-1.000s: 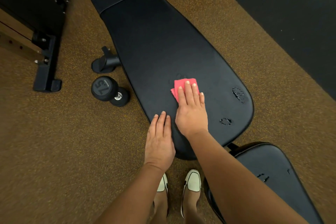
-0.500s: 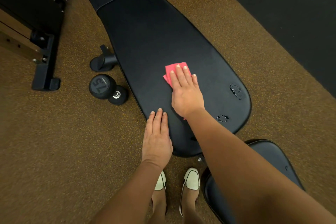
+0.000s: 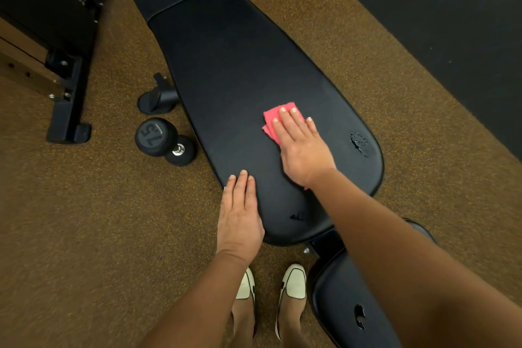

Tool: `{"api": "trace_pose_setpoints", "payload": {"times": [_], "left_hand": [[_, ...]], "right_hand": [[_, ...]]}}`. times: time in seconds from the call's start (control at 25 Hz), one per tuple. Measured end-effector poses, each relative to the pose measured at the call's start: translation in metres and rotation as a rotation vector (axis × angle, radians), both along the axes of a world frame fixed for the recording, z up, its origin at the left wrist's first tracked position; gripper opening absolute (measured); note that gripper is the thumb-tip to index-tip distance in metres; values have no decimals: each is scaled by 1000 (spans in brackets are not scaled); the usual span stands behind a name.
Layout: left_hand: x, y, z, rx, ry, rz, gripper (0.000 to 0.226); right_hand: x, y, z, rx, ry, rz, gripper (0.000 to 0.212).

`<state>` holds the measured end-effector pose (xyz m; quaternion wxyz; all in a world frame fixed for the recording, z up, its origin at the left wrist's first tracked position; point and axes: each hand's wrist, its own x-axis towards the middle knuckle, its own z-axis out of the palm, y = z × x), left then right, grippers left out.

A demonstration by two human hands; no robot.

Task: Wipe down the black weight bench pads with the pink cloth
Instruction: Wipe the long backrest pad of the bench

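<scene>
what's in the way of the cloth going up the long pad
Nothing visible. The right hand presses the pink cloth flat on the long pad, whose far stretch lies bare; the left hand rests at its near edge, behind the cloth.

the long black back pad (image 3: 240, 65) is torn near its rounded end, where a folded pink cloth (image 3: 275, 118) lies flat. the smaller seat pad (image 3: 339, 305), also torn, sits just beside.
</scene>
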<state>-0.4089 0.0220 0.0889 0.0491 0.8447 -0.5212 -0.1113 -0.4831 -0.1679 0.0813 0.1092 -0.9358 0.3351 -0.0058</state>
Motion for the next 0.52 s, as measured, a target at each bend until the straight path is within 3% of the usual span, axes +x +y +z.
{"api": "trace_pose_setpoints", "payload": {"times": [0.28, 0.36, 0.52], "left_hand": [[0, 1, 1, -17, 3, 1, 62], [0, 0, 1, -21, 16, 3, 62], [0, 0, 0, -27, 7, 15, 56]], "right_hand": [[6, 2, 9, 80, 49, -586, 64], [7, 5, 9, 72, 54, -533, 65], [-5, -41, 6, 25, 23, -195, 61]]}}
